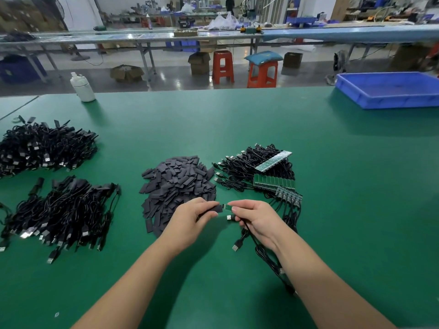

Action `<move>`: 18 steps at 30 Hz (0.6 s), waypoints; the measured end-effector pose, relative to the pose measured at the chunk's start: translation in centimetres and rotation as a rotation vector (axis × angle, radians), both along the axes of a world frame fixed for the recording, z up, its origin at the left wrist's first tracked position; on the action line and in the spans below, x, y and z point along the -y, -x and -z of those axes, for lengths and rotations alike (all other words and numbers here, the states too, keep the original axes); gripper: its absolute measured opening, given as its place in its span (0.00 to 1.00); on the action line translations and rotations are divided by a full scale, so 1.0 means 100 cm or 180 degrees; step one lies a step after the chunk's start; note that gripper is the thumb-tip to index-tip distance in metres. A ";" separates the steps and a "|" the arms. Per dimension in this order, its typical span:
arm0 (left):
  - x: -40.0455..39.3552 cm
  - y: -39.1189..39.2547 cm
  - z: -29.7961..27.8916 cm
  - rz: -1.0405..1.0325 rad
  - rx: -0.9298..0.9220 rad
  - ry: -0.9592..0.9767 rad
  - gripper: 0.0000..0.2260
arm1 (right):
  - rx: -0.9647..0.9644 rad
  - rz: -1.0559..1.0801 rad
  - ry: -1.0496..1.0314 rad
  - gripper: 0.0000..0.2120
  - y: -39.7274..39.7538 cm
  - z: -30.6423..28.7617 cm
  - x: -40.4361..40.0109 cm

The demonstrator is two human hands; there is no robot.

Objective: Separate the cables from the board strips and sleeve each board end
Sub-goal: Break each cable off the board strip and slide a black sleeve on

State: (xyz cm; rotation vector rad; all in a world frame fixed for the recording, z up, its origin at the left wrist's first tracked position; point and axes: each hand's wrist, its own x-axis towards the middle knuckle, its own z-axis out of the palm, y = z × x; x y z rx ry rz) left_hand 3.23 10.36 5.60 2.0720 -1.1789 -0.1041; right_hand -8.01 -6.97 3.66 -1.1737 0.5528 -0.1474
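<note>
One board end (227, 207) between both hands.

Black sleeve (216, 208) mouth at small green board end (227, 207), black cable (259, 248) trailing.

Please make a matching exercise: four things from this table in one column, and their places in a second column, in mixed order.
Things
1. white bottle
2. blue tray
3. pile of black sleeves
4. small green board

Places
A. between the left hand and the right hand
B. far right of the table
C. far left of the table
D. middle of the table, just beyond the left hand

Pairs: 1-C, 2-B, 3-D, 4-A
</note>
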 end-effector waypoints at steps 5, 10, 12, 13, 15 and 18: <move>0.000 0.001 0.001 -0.0004 0.0232 0.0028 0.12 | -0.0002 -0.0008 -0.0020 0.08 0.001 -0.002 -0.001; 0.000 0.002 0.004 -0.0065 0.0238 0.0069 0.12 | -0.0009 -0.0018 -0.0026 0.07 0.000 0.000 -0.002; -0.001 0.002 0.004 -0.0085 0.0207 0.0086 0.11 | -0.0020 -0.0038 0.0014 0.07 0.000 0.000 -0.002; -0.001 0.003 0.005 -0.0104 0.0192 0.0088 0.11 | -0.0029 -0.0051 0.0031 0.07 0.000 0.000 -0.002; -0.001 0.003 0.005 -0.0159 0.0157 0.0108 0.11 | -0.0048 -0.0073 0.0047 0.07 0.000 0.000 -0.003; -0.001 0.003 0.004 -0.0145 0.0109 0.0136 0.11 | -0.0073 -0.0064 0.0036 0.07 -0.001 0.000 -0.004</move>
